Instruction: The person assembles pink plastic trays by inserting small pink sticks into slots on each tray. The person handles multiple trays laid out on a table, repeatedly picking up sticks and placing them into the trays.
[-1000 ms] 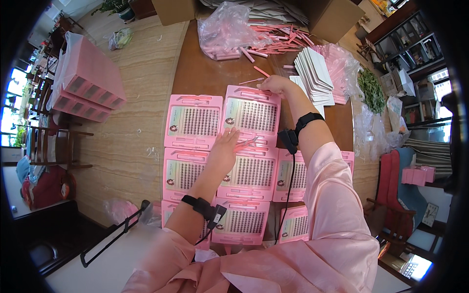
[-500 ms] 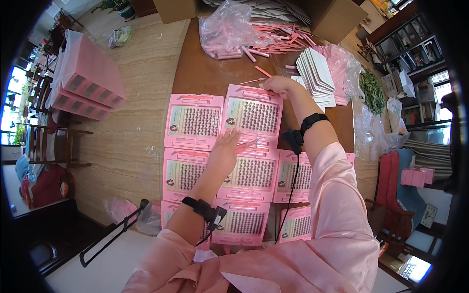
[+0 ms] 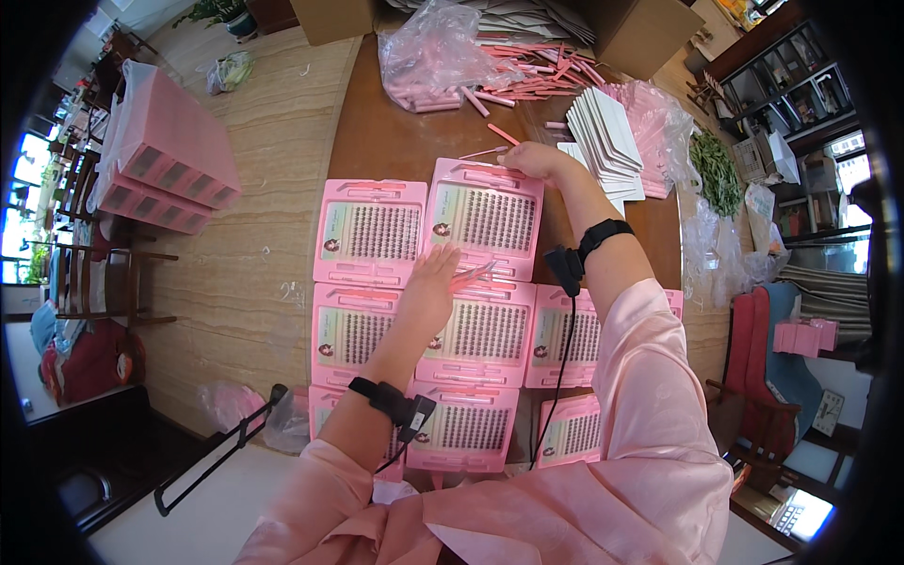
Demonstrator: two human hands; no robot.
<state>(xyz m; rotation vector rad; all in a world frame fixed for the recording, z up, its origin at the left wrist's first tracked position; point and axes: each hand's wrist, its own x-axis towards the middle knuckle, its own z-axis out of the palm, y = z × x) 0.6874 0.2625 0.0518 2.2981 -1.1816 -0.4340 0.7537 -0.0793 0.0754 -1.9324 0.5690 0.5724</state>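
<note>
A pink eyelash case (image 3: 487,215) with rows of dark lash clusters lies at the far middle of several similar cases. My left hand (image 3: 431,287) rests across its near edge, fingers extended over the case. Pink tweezers (image 3: 474,275) with silvery tips stick out from its thumb side, apparently held under the thumb. At the case's far right corner, my right hand (image 3: 535,161) has its fingers drawn together on the rim; what they pinch is hidden. Beside those fingertips shows a thin pink wand (image 3: 482,153). Another case (image 3: 370,232) lies to the left.
Farther back are loose pink tubes and sticks (image 3: 551,71), a clear plastic bag (image 3: 433,47), a fanned stack of white cards (image 3: 603,132) and a cardboard box (image 3: 650,38). Wrapped pink boxes (image 3: 174,141) stand on the left. A black cable (image 3: 567,358) hangs from my right wrist strap.
The whole view has shifted slightly. Both hands stay at the same case, and the tweezers still jut from beside my left hand.
</note>
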